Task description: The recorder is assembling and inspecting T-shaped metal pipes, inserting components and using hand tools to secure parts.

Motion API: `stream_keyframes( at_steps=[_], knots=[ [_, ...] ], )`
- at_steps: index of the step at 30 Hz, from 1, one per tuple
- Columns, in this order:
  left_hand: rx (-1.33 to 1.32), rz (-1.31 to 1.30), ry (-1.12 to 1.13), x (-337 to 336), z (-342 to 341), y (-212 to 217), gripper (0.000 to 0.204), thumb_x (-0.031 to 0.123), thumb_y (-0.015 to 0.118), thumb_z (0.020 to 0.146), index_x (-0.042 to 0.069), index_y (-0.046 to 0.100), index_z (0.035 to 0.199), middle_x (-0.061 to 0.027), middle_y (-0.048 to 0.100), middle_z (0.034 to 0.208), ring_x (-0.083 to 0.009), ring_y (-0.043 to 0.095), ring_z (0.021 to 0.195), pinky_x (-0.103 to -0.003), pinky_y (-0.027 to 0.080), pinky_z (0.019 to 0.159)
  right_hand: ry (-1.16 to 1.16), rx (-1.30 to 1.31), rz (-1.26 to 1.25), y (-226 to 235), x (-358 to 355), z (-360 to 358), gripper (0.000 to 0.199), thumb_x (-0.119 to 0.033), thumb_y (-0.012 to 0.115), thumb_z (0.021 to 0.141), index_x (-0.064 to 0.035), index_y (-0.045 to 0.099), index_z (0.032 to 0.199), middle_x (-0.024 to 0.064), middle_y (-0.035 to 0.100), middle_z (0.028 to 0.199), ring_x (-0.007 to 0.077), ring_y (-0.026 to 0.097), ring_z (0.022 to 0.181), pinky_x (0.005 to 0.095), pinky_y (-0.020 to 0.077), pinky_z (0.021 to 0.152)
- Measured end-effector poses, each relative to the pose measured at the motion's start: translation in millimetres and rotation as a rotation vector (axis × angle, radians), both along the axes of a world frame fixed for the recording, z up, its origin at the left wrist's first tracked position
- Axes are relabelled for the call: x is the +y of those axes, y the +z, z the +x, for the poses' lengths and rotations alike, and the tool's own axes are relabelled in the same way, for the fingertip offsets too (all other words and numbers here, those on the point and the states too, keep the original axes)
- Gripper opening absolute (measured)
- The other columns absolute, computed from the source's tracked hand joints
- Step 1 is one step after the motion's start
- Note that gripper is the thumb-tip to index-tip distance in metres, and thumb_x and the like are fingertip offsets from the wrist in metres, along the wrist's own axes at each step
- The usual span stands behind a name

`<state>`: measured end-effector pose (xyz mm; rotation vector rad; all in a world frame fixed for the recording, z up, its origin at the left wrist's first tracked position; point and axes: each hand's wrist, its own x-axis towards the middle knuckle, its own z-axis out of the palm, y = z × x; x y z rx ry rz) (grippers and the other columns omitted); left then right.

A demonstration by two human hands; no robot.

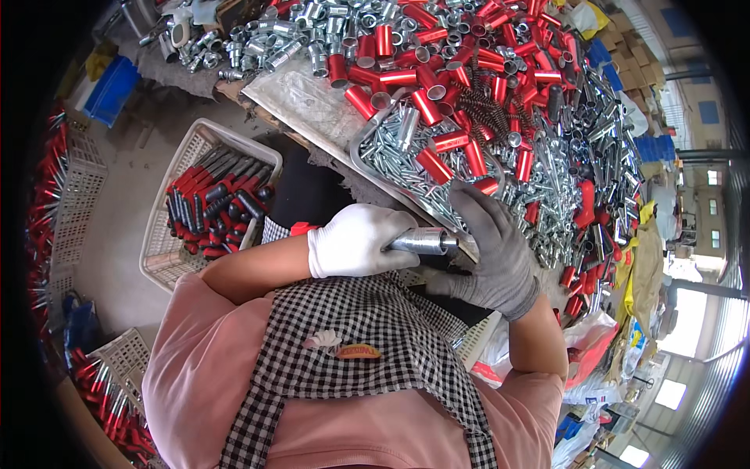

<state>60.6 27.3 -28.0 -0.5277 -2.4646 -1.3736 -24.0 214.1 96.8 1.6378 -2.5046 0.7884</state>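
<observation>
The left hand (355, 241), in a white glove, is closed around a silver metal tube (422, 241), held level just in front of the apron (367, 336). The right hand (492, 250), in a grey glove, is cupped over the tube's far end with fingers curled; its grip appears closed on the tube, though the contact point is hidden. Beyond the hands, a metal tray (367, 168) of small silver parts rests on the surface (305, 102), among red tubes (437, 78). A white basket (160, 258) of red and black pieces stands on the floor to the left.
</observation>
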Motion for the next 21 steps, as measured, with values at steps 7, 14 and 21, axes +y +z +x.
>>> stream_keyframes(
  at_steps=[7,14,21],
  knots=[
    [-0.051,0.007,-0.041,-1,2,3,0.042,0.032,0.078,0.073,0.003,0.065,0.101,-0.0146,0.066,0.079,-0.0326,0.067,0.071,-0.041,0.054,0.065,-0.167,-0.225,0.28,-7,22,-3,0.059,-0.027,0.081,0.073,-0.0046,0.059,0.123,0.0087,0.068,0.082,0.0293,0.067,0.078,0.0425,0.0508,0.075],
    [-0.025,0.045,-0.076,1,-1,4,0.04,0.034,0.076,0.075,0.004,0.065,0.097,-0.0144,0.066,0.078,-0.0328,0.067,0.07,-0.041,0.054,0.064,0.138,0.077,0.114,0,3,0,0.057,-0.031,0.078,0.078,-0.0043,0.058,0.124,0.012,0.068,0.084,0.0294,0.067,0.068,0.0358,0.0538,0.061],
    [0.007,0.079,-0.07,3,-1,2,0.039,0.033,0.077,0.074,0.004,0.065,0.097,-0.0139,0.066,0.08,-0.0327,0.067,0.071,-0.041,0.054,0.063,0.019,-0.162,-0.025,-13,16,0,0.059,-0.028,0.081,0.076,-0.0038,0.058,0.124,0.0116,0.069,0.089,0.0297,0.066,0.074,0.0363,0.0523,0.068]
  ],
)
